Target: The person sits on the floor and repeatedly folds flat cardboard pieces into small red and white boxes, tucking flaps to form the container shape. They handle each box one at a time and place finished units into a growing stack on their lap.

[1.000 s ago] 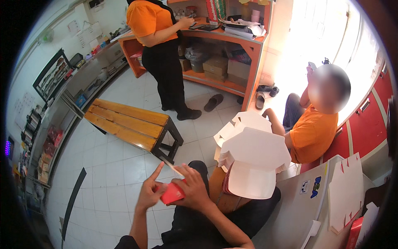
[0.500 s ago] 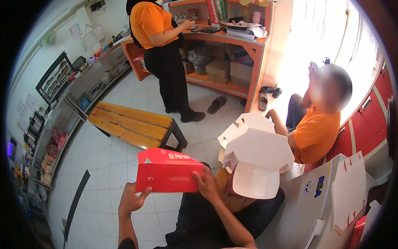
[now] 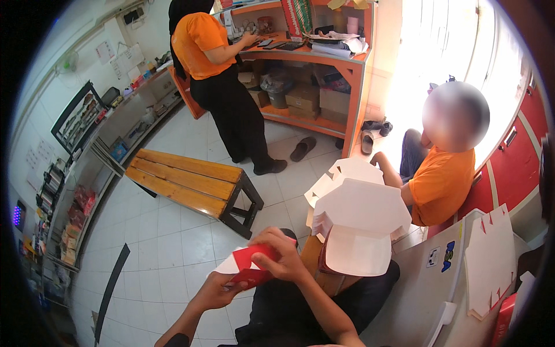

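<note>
A red cardboard food box with a white inside flap is tilted above my lap, end toward me. My left hand grips its near left underside, thumb along the edge. Curled over its top and right side is my right hand, thumb pressing on the red panel. Part of the box is hidden behind my fingers. To its right a stack of flat white box blanks rests on a wooden bench, with a white-lined red blank at its near side.
A yellow wooden bench stands ahead on the tiled floor. A person in orange sits beyond the blanks; another person stands at the orange counter. More blanks lean by a white chest at right.
The red box has been turned from broadside to end-on, lowered slightly, and its white flap now shows. My right hand has moved over its top. The standing person has shifted left a little.
</note>
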The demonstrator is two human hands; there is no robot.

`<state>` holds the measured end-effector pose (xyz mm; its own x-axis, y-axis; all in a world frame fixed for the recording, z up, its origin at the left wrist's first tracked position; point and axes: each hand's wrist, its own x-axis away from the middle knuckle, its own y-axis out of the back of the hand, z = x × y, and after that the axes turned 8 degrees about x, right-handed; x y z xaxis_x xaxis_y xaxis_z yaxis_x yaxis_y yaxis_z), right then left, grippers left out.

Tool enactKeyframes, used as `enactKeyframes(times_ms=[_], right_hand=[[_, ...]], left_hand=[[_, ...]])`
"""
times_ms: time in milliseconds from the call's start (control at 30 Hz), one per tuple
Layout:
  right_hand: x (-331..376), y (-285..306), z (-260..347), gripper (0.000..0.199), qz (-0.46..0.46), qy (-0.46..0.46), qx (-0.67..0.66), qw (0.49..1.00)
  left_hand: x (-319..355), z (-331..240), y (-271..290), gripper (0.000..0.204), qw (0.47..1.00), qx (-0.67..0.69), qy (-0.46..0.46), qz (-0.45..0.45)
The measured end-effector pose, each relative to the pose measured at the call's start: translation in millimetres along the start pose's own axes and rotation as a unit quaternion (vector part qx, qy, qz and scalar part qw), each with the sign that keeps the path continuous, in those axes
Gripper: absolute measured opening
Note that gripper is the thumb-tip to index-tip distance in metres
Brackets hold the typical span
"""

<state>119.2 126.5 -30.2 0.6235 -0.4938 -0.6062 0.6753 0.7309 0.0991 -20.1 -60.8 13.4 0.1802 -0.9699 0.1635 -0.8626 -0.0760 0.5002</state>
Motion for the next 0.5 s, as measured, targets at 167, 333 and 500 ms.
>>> enactKeyframes(times_ms=[167,333,500], right_hand=[[6.2,5.8,17.6,0.021,-0.072,0.058,-0.204,0.975],[1.8,14.1,46.4,0.031,0.094,-0.014,0.006,0.995],[6.8,41.6,42.4,0.037,0.250,-0.099,0.061,0.961]], left_hand=[[0.6,37.5,-4.2,0.026,0.833,0.483,0.186,0.195],[4.5,29.4,-29.4,0.022,0.811,0.549,0.189,0.068],[2.7,53.9,-24.7,0.030,0.843,0.465,0.243,0.116]])
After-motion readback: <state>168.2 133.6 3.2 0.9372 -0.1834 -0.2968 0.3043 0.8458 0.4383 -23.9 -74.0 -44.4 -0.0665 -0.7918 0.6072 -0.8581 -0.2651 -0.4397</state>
